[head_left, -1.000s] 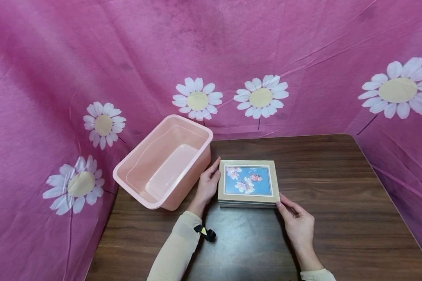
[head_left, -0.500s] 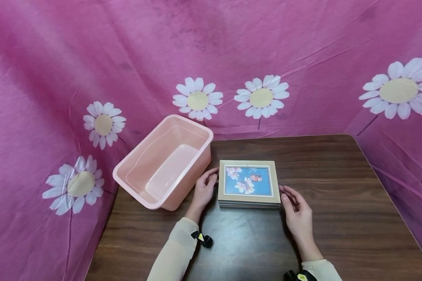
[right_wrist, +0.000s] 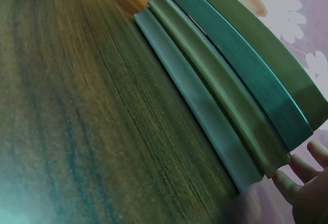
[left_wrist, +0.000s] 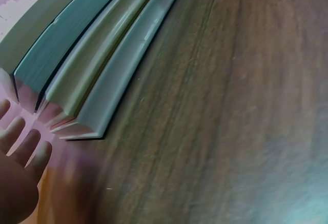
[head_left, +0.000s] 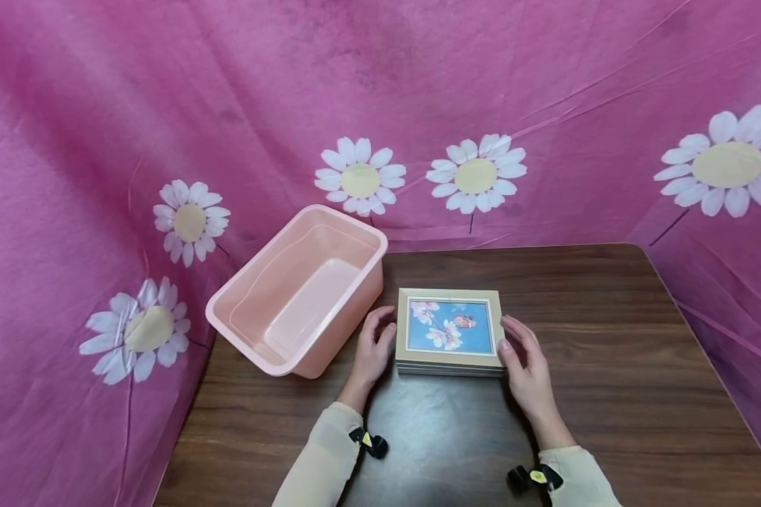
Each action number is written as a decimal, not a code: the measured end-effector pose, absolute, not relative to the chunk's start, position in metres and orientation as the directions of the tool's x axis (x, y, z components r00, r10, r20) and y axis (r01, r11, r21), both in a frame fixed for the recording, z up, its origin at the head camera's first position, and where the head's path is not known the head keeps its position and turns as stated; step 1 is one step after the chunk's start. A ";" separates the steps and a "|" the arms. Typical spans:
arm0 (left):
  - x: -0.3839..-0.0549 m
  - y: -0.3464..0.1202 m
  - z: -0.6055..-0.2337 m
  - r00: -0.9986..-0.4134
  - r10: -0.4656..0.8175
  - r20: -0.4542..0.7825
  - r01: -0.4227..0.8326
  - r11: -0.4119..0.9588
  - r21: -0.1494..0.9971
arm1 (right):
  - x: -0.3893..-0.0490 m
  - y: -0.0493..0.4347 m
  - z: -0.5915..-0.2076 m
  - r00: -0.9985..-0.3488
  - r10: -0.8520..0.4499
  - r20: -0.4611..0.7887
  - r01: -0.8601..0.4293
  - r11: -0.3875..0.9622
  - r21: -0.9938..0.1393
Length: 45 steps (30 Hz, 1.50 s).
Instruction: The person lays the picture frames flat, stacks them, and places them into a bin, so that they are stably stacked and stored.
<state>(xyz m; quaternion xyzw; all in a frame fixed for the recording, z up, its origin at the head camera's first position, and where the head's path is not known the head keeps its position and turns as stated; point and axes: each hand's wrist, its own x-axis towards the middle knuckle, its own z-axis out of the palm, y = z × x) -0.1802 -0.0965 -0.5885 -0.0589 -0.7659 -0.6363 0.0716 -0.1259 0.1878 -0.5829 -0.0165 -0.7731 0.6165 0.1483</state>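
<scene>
A neat stack of several picture frames lies on the table; the top picture frame (head_left: 449, 331) has a cream border around a blue picture with pale blossoms. My left hand (head_left: 371, 348) stands beside the stack's left side, fingers loosely bent; in the left wrist view its fingers (left_wrist: 38, 160) are spread near the stack's end. At the right side is my right hand (head_left: 528, 366), thumb and fingers at the edge of the upper frames. In the right wrist view its fingers (right_wrist: 287, 185) meet or nearly meet the stack's corner. The wrist views show cream, teal and grey frame edges (right_wrist: 215, 88).
A pink plastic basin (head_left: 364, 285) with nothing inside stands left of the stack, close to my left hand. Brown wood-grain table (head_left: 634, 366) extends to the right. A pink cloth (head_left: 418, 63) with white daisies hangs behind and at both sides.
Both hands have loosened from the stack's corners and shifted along its sides. The right hand drew slightly away, then came back in and farther forward. The frames stay in place on the table.
</scene>
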 end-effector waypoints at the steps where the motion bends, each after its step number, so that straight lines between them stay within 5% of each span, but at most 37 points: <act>1: -0.179 -0.096 -0.590 -0.983 0.015 0.183 0.183 0.175 0.967 | -0.127 0.188 -0.582 -0.958 0.200 0.205 -0.156 0.239 -0.958; 20: -0.170 -0.078 -0.601 -0.984 0.119 0.135 0.138 0.019 0.990 | -0.141 0.191 -0.593 -0.993 0.112 0.041 -0.021 0.173 -0.985; 26: -0.171 -0.076 -0.613 -0.970 0.138 0.201 0.203 -0.002 0.979 | -0.142 0.189 -0.597 -0.997 0.078 -0.010 0.018 0.108 -0.994; 45: -0.180 -0.068 -0.676 -0.992 0.024 0.122 0.120 -0.046 0.992 | -0.138 0.175 -0.600 -0.988 0.153 0.005 -0.021 -0.103 -0.994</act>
